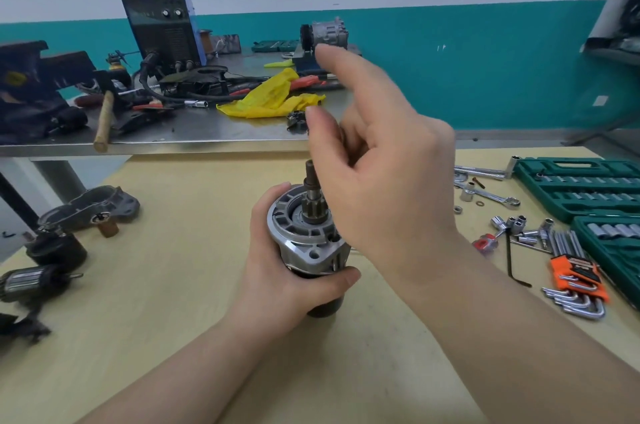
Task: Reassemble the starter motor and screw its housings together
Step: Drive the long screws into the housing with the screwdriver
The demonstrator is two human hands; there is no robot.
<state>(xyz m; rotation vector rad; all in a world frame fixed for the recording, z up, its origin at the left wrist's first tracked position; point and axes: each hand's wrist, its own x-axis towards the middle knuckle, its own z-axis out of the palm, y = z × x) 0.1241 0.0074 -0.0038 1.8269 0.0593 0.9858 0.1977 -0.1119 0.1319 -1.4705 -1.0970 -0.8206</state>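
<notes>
The starter motor [304,240] stands upright on the wooden table [173,285], its silver flange on top and its black body below. The toothed pinion shaft [313,201] sticks up from its middle. My left hand [277,278] is wrapped around the body just under the flange. My right hand [391,181] hovers right above the shaft tip, thumb and middle fingers pinched together and index finger raised. Whether they pinch a small part is hidden in shadow. A grey nose housing [93,207] lies at the table's far left.
An armature [31,281] and a black cylinder [57,248] lie at the left edge. To the right are a green socket case [581,188], a wrench [491,196], loose sockets [516,224] and hex keys [575,274]. Behind stands a cluttered steel bench [194,132].
</notes>
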